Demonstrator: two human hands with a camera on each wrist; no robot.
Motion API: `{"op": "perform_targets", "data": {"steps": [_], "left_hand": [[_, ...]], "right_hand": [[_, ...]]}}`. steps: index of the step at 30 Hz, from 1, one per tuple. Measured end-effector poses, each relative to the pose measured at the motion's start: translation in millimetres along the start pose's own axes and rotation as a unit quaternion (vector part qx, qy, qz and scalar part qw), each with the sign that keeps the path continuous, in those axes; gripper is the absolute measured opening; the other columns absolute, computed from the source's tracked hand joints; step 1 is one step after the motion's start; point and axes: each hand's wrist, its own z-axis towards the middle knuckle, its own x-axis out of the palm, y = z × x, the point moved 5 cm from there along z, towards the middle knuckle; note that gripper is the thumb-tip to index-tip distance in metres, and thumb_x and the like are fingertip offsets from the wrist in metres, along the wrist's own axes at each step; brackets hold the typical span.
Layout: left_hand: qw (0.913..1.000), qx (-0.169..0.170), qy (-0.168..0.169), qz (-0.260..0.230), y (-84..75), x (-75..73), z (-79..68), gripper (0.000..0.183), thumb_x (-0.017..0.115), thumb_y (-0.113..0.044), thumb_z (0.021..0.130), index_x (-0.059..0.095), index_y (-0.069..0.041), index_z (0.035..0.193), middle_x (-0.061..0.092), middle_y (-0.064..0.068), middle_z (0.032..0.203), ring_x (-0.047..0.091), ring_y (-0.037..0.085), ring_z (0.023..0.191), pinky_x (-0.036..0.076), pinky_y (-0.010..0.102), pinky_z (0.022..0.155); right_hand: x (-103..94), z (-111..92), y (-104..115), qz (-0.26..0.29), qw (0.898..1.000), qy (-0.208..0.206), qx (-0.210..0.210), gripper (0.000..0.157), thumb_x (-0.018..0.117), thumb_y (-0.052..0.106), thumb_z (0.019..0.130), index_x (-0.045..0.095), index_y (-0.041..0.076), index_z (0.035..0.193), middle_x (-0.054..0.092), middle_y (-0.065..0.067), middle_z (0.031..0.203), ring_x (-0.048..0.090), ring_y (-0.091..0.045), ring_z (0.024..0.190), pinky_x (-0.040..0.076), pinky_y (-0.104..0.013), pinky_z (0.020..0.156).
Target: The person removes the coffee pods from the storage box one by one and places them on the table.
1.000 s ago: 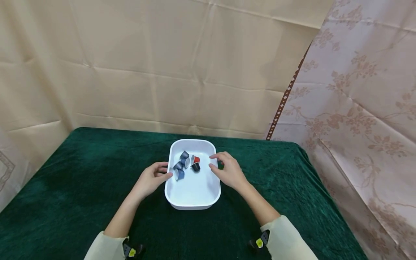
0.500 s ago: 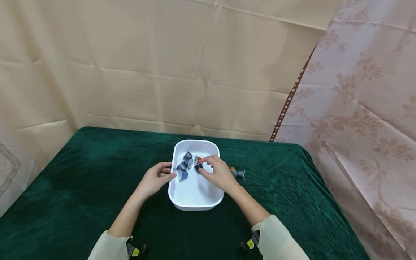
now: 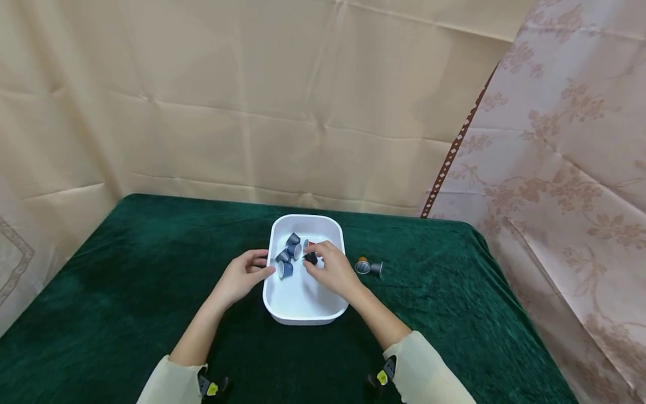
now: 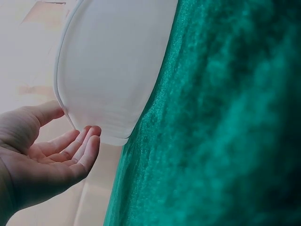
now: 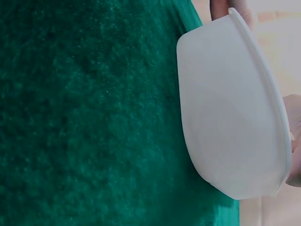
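A white tray (image 3: 303,297) sits on the green tabletop (image 3: 151,269), close to the far edge and about midway between the two far corners. The left hand (image 3: 241,279) holds the tray's left side, with the thumb over the rim and the other fingers outside, likely to stop it sliding. The right hand (image 3: 330,271) reaches over the tray's right side. Its thumb and finger pinch one black pod (image 3: 311,258), held by its sides, maybe because a pod that small only needs a little pinch.

Now the counting. There are four blue pods (image 3: 285,270) in the left half of the tray, bunched close together and tipped different ways. One red pod (image 3: 310,244) is in there too, partly hidden by the right hand. Outside, between the tray and the tabletop's right edge but nearer the tray, lie one orange pod (image 3: 362,265) and one grey pod (image 3: 376,269), side by side. That makes eight pods I can see.
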Motion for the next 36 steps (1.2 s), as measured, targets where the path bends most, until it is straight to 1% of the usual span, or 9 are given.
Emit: {"op": "perform_targets", "data": {"steps": [8, 13, 19, 24, 27, 31, 33, 36], "left_hand": [[1.0, -0.008, 0.003, 0.001, 0.3, 0.0, 0.2, 0.051, 0.062, -0.028, 0.089, 0.046, -0.011, 0.134, 0.058, 0.015, 0.122, 0.062, 0.024, 0.102, 0.054, 0.037, 0.086], [1.0, -0.008, 0.005, -0.002, -1.5, -1.5, -0.7, 0.052, 0.062, -0.029, 0.089, 0.045, -0.011, 0.135, 0.057, 0.015, 0.123, 0.062, 0.024, 0.103, 0.053, 0.037, 0.087], [0.9999, -0.001, 0.011, -0.006, -4.0, -2.2, -2.2, 0.053, 0.061, -0.029, 0.089, 0.044, -0.01, 0.135, 0.057, 0.016, 0.124, 0.061, 0.025, 0.105, 0.053, 0.039, 0.088], [0.9999, 0.005, 0.013, -0.007, -4.8, -2.0, -3.0, 0.053, 0.062, -0.029, 0.089, 0.044, -0.009, 0.135, 0.057, 0.017, 0.123, 0.062, 0.025, 0.104, 0.053, 0.039, 0.087], [0.9999, 0.006, 0.014, -0.008, -4.9, -2.0, -3.4, 0.054, 0.062, -0.03, 0.088, 0.044, -0.008, 0.135, 0.057, 0.017, 0.123, 0.062, 0.025, 0.104, 0.053, 0.039, 0.086], [0.9998, 0.009, 0.014, -0.009, -4.6, -2.5, -3.6, 0.055, 0.062, -0.03, 0.088, 0.044, -0.009, 0.135, 0.057, 0.017, 0.123, 0.062, 0.024, 0.104, 0.053, 0.038, 0.086], [0.9998, 0.009, 0.014, -0.01, -4.1, -2.8, -3.6, 0.054, 0.062, -0.03, 0.088, 0.044, -0.009, 0.135, 0.057, 0.017, 0.123, 0.062, 0.025, 0.104, 0.053, 0.039, 0.087], [0.9998, 0.009, 0.014, -0.01, -3.6, -3.2, -3.7, 0.054, 0.062, -0.03, 0.088, 0.045, -0.009, 0.135, 0.057, 0.017, 0.123, 0.062, 0.024, 0.104, 0.053, 0.039, 0.087]], "right_hand": [[3.4, 0, -2, -0.011, 1.0, 0.01, 0.014, 0.029, 0.065, 0.021, 0.087, 0.065, 0.01, 0.114, 0.062, -0.011, 0.113, 0.06, -0.024, 0.098, 0.052, -0.036, 0.084], [6.7, 2, 1, -0.011, 1.0, 0.018, 0.008, 0.029, 0.065, 0.019, 0.086, 0.065, 0.008, 0.113, 0.062, -0.012, 0.112, 0.06, -0.025, 0.098, 0.051, -0.037, 0.083], [12.6, 5, 3, -0.013, 0.999, 0.044, 0.01, 0.032, 0.064, 0.02, 0.087, 0.063, 0.008, 0.116, 0.061, -0.01, 0.116, 0.059, -0.024, 0.104, 0.05, -0.037, 0.09], [15.6, 6, 7, -0.007, 0.998, 0.058, 0.008, 0.031, 0.065, 0.02, 0.087, 0.063, 0.01, 0.116, 0.061, -0.009, 0.116, 0.059, -0.024, 0.106, 0.05, -0.038, 0.092], [17.6, 7, 7, -0.003, 0.998, 0.064, 0.008, 0.03, 0.064, 0.02, 0.088, 0.063, 0.011, 0.116, 0.061, -0.008, 0.114, 0.058, -0.023, 0.104, 0.05, -0.037, 0.091], [21.3, 8, 8, -0.003, 0.997, 0.074, 0.004, 0.031, 0.064, 0.02, 0.087, 0.062, 0.011, 0.117, 0.061, -0.01, 0.109, 0.057, -0.023, 0.098, 0.05, -0.034, 0.085], [23.3, 9, 9, -0.005, 0.997, 0.079, 0.002, 0.032, 0.065, 0.02, 0.087, 0.062, 0.011, 0.117, 0.061, -0.01, 0.109, 0.057, -0.023, 0.097, 0.049, -0.032, 0.084], [26.2, 9, 9, -0.004, 0.996, 0.086, 0.001, 0.032, 0.065, 0.02, 0.087, 0.062, 0.012, 0.117, 0.061, -0.009, 0.11, 0.058, -0.023, 0.101, 0.05, -0.032, 0.086]]}}
